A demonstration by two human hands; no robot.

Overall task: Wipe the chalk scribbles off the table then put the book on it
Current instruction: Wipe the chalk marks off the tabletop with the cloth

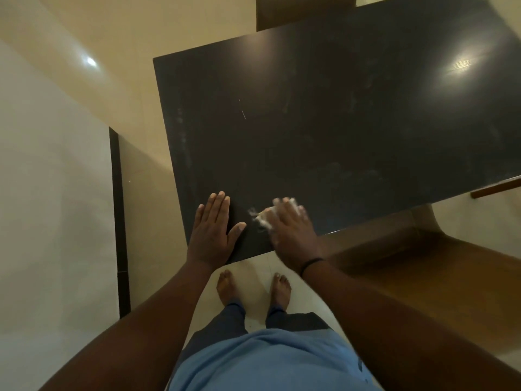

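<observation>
Dark table (338, 122) w/ faint chalk smears (183, 131)

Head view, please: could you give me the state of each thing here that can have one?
Table: mostly wiped, with faint chalk smears and a couple of short white marks left.
White wad: pressed on the table near its front edge, under the right hand; blurred.
Left hand: flat on the table, fingers straight.
Right hand: on the wad, motion-blurred.
Book: not in view.
</observation>
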